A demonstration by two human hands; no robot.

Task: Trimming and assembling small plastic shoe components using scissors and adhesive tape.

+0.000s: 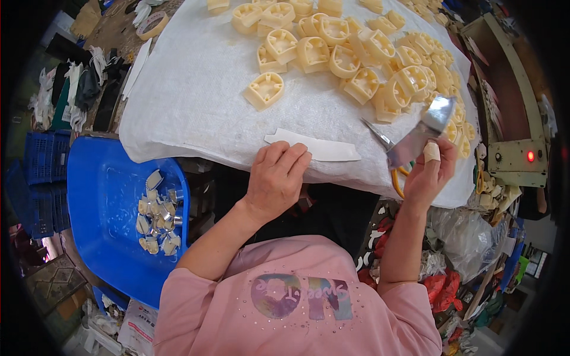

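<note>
A pale, narrow white strip (326, 148) lies along the near edge of the white cloth (184, 107). My left hand (276, 178) has its bent fingers pressed together on the strip's left part; the thumb is hidden. To the right, my right hand (426, 178) grips a shiny silver strip (415, 139), which is bent and raised over the cloth. One finger of that hand wears a beige wrap. Partly behind the silver strip are scissors (380, 134) with yellow handles. A single cream plastic piece (264, 91), hollow with a rounded side, sits apart beyond my left hand.
Many similar cream pieces (344, 53) are heaped across the far and right cloth. At left a blue bin (101, 207) holds several cream pieces with silver bands. A tape roll (152, 25) lies far left. A metal machine (516, 157) with a red light stands right.
</note>
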